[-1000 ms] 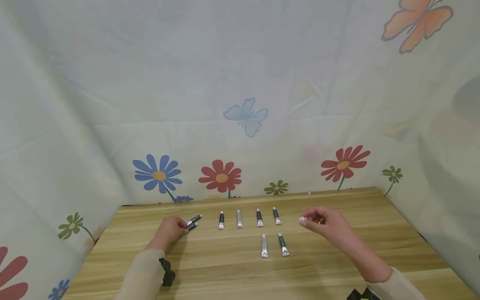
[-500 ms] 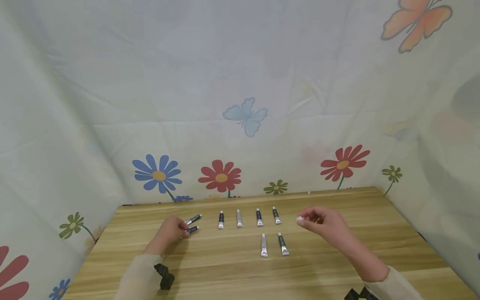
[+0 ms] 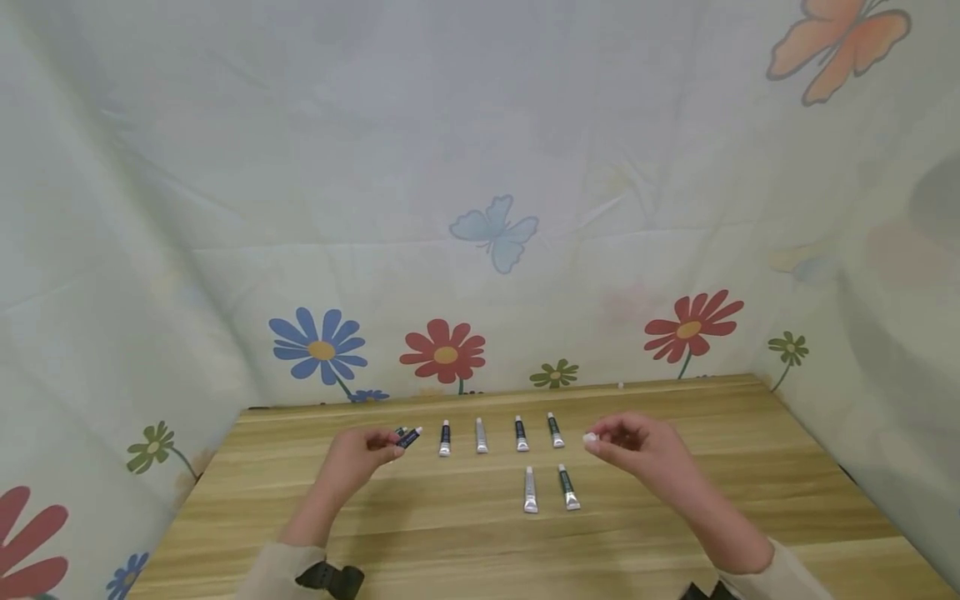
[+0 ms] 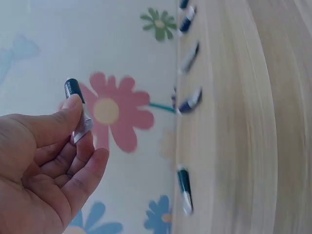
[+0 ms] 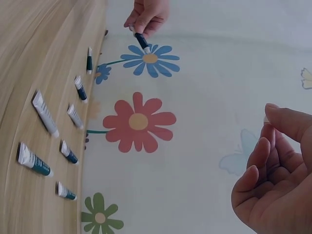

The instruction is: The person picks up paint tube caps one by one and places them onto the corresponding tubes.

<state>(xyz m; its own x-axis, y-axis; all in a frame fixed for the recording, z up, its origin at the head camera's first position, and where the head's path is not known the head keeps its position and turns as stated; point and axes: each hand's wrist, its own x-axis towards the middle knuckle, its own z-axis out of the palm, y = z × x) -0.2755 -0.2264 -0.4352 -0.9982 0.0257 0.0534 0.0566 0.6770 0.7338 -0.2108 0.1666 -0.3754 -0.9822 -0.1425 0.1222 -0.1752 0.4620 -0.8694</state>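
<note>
My left hand holds a small dark blue paint tube between thumb and fingers, raised off the table; in the left wrist view the tube's silver end shows below the thumb. Partly hidden behind it lies a green tube on the wood. Over the table's right side, my right hand pinches a tiny white piece between thumb and forefinger; its kind is too small to tell. Between the hands lie a back row with a dark blue tube, a silver tube and two more dark ones.
In front of that row, a silver tube and a green tube lie side by side on the wooden table. A tiny white bit sits at the back edge. A flowered cloth hangs behind and at both sides.
My left hand has picked the dark blue tube up from beside the green one and moved it up and right. The right hand has shifted slightly left with the white piece.
</note>
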